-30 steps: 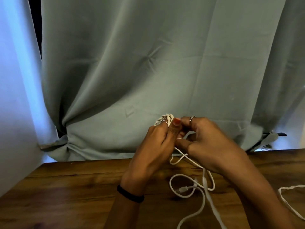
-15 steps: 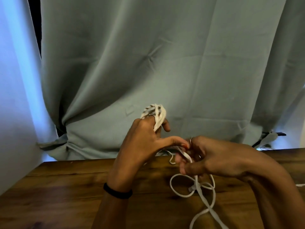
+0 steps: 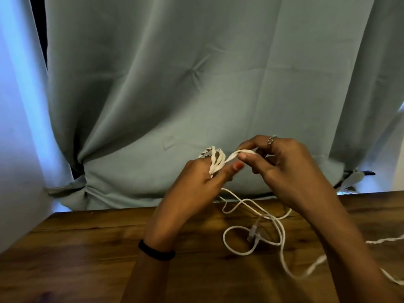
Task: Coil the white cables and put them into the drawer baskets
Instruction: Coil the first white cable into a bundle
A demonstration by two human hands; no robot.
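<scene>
My left hand (image 3: 196,184) is raised above the wooden table (image 3: 87,254) with several loops of flat white cable (image 3: 215,159) wrapped around its fingers. My right hand (image 3: 282,167) pinches the same cable's free strand between thumb and forefinger, just right of the coil, held taut toward it. The rest of this cable trails down under my right wrist onto the table. A thinner white cable (image 3: 238,239) with a small plug lies in loose loops on the table below both hands. No drawer or basket is in view.
A grey-green curtain (image 3: 196,84) hangs behind the table's far edge, bunched at the lower left. A white wall (image 3: 13,171) borders the left. Another twisted white strand (image 3: 384,239) lies at the table's right edge.
My right hand has risen from near the table up to the coil, carrying the strand over. My left hand with the coil has shifted slightly right and lower.
</scene>
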